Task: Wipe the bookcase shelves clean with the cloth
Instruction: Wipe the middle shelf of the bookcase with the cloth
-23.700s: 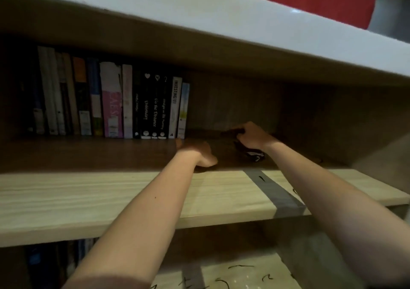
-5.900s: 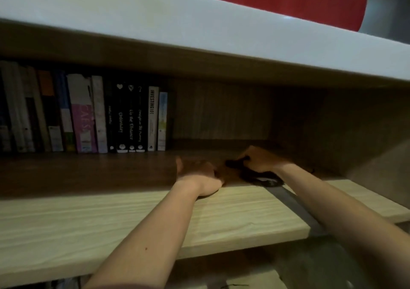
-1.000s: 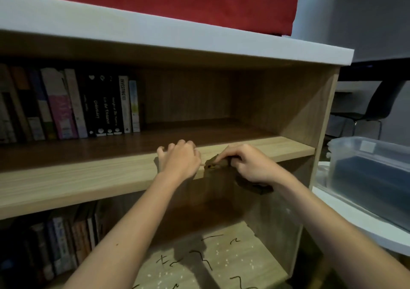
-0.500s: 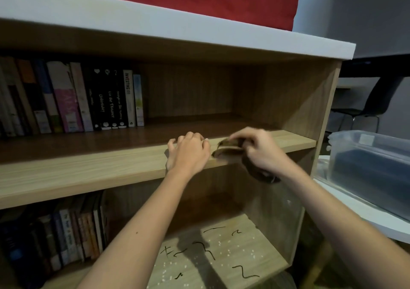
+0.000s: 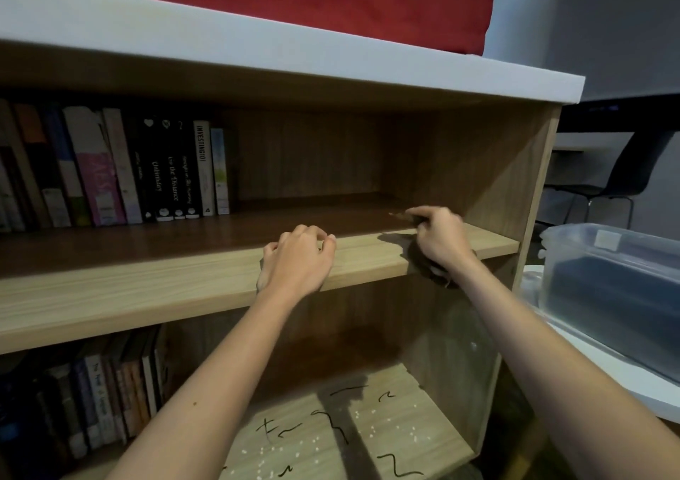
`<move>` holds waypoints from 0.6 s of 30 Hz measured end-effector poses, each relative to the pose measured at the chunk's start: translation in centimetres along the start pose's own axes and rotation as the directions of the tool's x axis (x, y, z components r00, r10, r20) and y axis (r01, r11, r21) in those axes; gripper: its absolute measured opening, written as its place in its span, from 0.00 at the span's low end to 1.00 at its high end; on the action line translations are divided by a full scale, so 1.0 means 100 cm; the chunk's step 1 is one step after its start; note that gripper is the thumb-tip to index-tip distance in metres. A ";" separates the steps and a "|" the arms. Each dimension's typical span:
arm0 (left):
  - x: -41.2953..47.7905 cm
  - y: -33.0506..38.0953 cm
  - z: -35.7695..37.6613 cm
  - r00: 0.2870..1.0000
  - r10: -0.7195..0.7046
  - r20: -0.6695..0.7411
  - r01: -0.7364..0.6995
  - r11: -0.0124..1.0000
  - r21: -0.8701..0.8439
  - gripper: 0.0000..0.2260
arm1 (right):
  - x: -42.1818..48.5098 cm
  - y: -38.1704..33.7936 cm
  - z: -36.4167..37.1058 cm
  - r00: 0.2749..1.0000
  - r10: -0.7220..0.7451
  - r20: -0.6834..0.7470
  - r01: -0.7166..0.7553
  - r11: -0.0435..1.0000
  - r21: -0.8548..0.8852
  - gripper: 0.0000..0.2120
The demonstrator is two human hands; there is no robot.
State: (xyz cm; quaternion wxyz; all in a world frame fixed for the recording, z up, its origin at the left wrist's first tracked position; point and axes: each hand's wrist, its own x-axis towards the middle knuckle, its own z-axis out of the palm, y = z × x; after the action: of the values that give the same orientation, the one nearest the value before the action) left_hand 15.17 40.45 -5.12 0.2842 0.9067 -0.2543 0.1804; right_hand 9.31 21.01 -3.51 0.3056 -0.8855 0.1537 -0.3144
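A wooden bookcase stands in front of me, its upper shelf (image 5: 154,288) bare on the right half. My right hand (image 5: 439,240) grips a dark brown cloth (image 5: 432,269) over the right end of that shelf; part of the cloth hangs below the front edge. My left hand (image 5: 296,260) grips the shelf's front edge near the middle, fingers curled over the top. The lower shelf (image 5: 371,431) carries black scribbled marks and small white specks.
A row of upright books (image 5: 121,170) fills the left of the upper shelf, and more books (image 5: 92,402) stand at the lower left. A clear plastic bin (image 5: 618,288) sits on a white surface to the right. A black chair (image 5: 625,181) stands behind it.
My right hand has moved with the cloth to the right, further onto the shelf top. My left hand stays on the shelf edge. A second ago the cloth was at the front edge.
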 end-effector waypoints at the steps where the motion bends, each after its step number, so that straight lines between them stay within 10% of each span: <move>1: 0.001 0.000 -0.001 1.000 -0.016 0.008 0.016 1.000 -0.015 0.17 | 0.005 0.001 0.006 0.992 0.027 0.125 -0.033 0.998 0.047 0.16; 5: 0.009 0.024 0.006 1.000 0.017 0.017 -0.016 0.999 -0.052 0.17 | 0.027 0.001 -0.020 0.988 -0.013 0.155 -0.032 0.959 0.283 0.19; 14: 0.040 0.140 0.073 0.906 0.058 0.419 -0.216 0.915 0.342 0.34 | 0.055 0.111 -0.051 0.993 0.103 0.051 -0.088 0.967 -0.239 0.13; 18: 0.080 0.155 0.091 0.842 0.095 0.532 -0.236 0.950 0.203 0.35 | 0.061 0.117 -0.046 0.997 0.052 -0.059 -0.066 0.959 -0.275 0.14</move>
State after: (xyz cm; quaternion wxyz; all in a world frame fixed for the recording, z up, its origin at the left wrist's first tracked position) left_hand 14.55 21.02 -1.81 0.0675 0.9252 -0.3731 -0.0132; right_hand 10.02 7.13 -5.33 0.1842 -0.9063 0.2300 -0.3031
